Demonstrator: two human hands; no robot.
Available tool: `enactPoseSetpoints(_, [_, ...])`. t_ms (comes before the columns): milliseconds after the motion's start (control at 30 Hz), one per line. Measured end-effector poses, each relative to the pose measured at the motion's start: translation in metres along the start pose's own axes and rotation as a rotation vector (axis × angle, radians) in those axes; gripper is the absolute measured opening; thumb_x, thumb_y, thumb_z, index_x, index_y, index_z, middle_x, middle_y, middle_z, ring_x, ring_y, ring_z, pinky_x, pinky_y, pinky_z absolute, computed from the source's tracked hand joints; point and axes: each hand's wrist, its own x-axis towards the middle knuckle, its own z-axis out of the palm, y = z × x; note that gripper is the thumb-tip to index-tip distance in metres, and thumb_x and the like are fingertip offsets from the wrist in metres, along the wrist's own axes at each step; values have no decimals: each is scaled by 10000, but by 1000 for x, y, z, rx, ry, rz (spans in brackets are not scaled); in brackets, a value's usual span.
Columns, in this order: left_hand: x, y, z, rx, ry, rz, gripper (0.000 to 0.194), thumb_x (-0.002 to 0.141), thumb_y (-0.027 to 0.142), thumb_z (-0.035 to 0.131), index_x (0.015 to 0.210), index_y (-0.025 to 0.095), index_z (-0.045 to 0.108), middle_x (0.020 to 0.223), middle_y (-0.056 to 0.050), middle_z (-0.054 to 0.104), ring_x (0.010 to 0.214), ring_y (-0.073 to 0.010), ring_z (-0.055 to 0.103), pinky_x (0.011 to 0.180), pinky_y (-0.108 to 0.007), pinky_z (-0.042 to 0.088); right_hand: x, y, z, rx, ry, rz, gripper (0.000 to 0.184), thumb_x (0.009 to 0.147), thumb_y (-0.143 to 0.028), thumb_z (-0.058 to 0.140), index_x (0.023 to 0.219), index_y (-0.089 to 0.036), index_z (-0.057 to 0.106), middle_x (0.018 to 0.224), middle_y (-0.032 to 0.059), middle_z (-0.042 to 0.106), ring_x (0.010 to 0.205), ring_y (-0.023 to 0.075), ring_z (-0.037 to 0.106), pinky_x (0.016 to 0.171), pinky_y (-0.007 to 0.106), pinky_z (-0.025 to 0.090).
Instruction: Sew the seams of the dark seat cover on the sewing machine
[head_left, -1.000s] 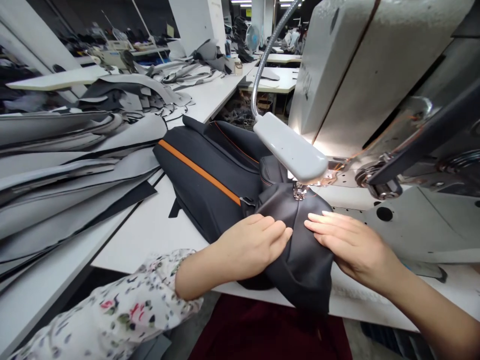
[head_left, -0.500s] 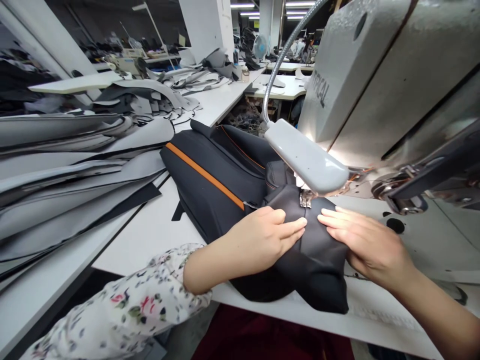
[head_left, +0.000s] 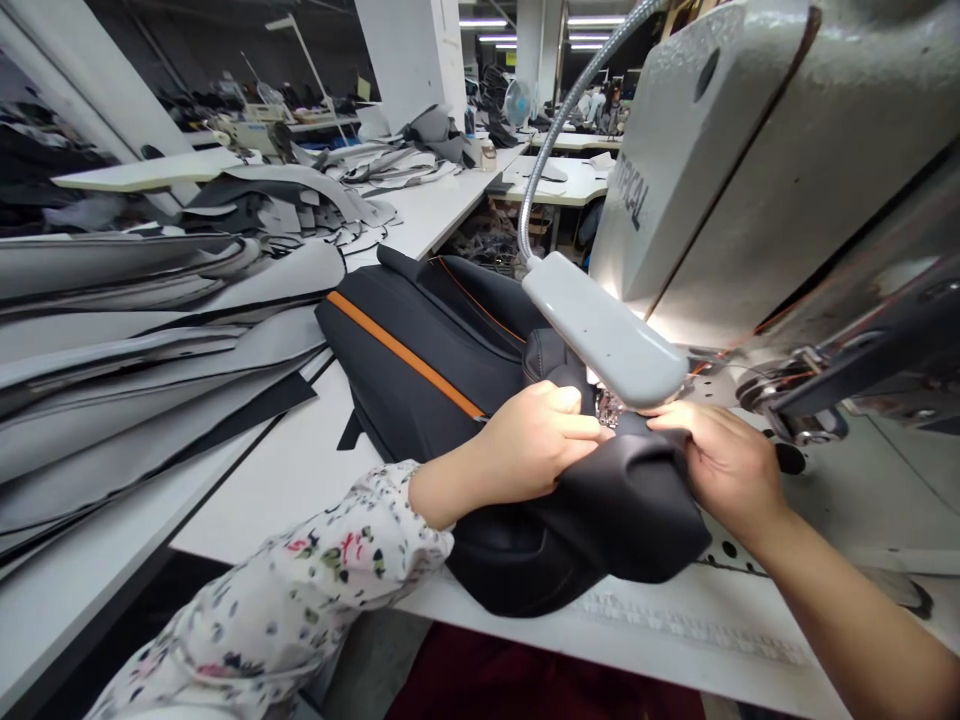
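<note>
Across the left of the workshop, long grey panels (head_left: pixel 150 350) lie heaped on a pale table, and beyond them more offcuts (head_left: pixel 375 160) trail along a white bench (head_left: pixel 442 190) towards a standing fan (head_left: pixel 517 103). Coming right, the black cover (head_left: pixel 450 340) sprawls over the white worktop (head_left: pixel 247 490), an orange strip (head_left: pixel 405 355) slanting down across it; its near end runs under the machine's head and droops in loose folds close to the table's front edge. From a flowered sleeve (head_left: pixel 300 580), the left hand (head_left: pixel 536 445) comes in with its fingers curled over the cover, seemingly gripping a fold, knuckles just beside the presser foot (head_left: pixel 607 410). Above hangs a small white lamp (head_left: pixel 606 330) on its bendy neck. The right hand (head_left: pixel 731 460) pinches the cover's other side between thumb and fingers, close to the foot as well. Half a second ago both hands lay flatter and the material was spread smooth with its seam line showing; now it is bunched up and that line is hidden, so I'd judge the fingertips are managing the layers right at the needle. The sewing machine (head_left: pixel 697 170) fills the far right.
</note>
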Motion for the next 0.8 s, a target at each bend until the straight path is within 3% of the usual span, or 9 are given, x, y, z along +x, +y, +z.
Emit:
enactPoseSetpoints(67, [2,-1,0,-1,8,-13,280,886,79,590,1102,191,727,1232,-15,752,1013,-212,615,765,-332,457,-5,-19,-18,-41,34,-10,275,952,-84,555,1137,-231,694,1143,87,770,1064,288,743,928,477,613])
enactPoseSetpoints(133, [4,-2,1,4,0,-20,289,878,83,596,1115,191,720,1230,-23,750,1015,-214,616,755,-331,451,-11,-41,-31,-6,-13,-199,379,895,-106,639,1258,-214,656,1231,109,735,1181,302,692,1016,487,582])
enactPoseSetpoints(233, [5,-4,2,-3,2,-3,219,901,90,583,1041,188,720,1193,-33,753,953,-202,616,751,-336,453,-20,-68,-27,-67,2,-288,449,890,-192,699,1331,-175,616,1221,132,716,1188,302,658,1012,483,575])
enactPoseSetpoints(367, [-8,6,-1,27,14,159,174,1004,138,557,1082,187,705,1149,-76,742,873,-190,602,772,-345,476,-44,-90,-3,-120,-128,-228,197,972,-135,552,1141,-148,654,972,106,722,907,247,667,816,421,563])
enactPoseSetpoints(467, [-25,21,-8,27,-18,253,157,1048,160,547,1001,195,693,1062,-78,728,916,-177,621,865,-326,492,-57,-103,-11,56,-285,-168,218,973,-59,479,1035,-151,667,851,71,697,738,191,612,679,344,508])
enactPoseSetpoints(567, [-32,30,-14,-13,-31,251,197,1055,149,528,952,199,688,999,-55,718,940,-165,630,938,-313,481,-45,-109,-32,186,-260,-172,190,979,-65,532,1082,-147,669,961,77,719,856,170,639,762,301,523])
enactPoseSetpoints(667, [-28,27,-18,-70,-60,256,242,1066,216,520,883,195,678,946,-43,705,927,-172,620,960,-325,467,-16,-107,-41,27,-172,-185,295,982,-189,653,1269,-125,638,1218,141,700,1160,251,633,980,377,520])
enactPoseSetpoints(733, [-24,21,-22,-105,-90,259,273,1078,299,533,878,190,684,919,-34,696,901,-173,606,975,-334,453,0,-104,-37,-41,-277,-148,256,1018,-278,608,1229,-138,653,1215,146,699,1138,284,652,930,425,544])
enactPoseSetpoints(800, [-22,14,-26,-120,-120,244,274,1079,380,553,964,190,713,894,-22,685,868,-170,590,985,-340,434,8,-100,-30,-37,-400,-134,176,1049,-263,527,1063,-168,675,1042,105,718,946,254,682,773,403,547])
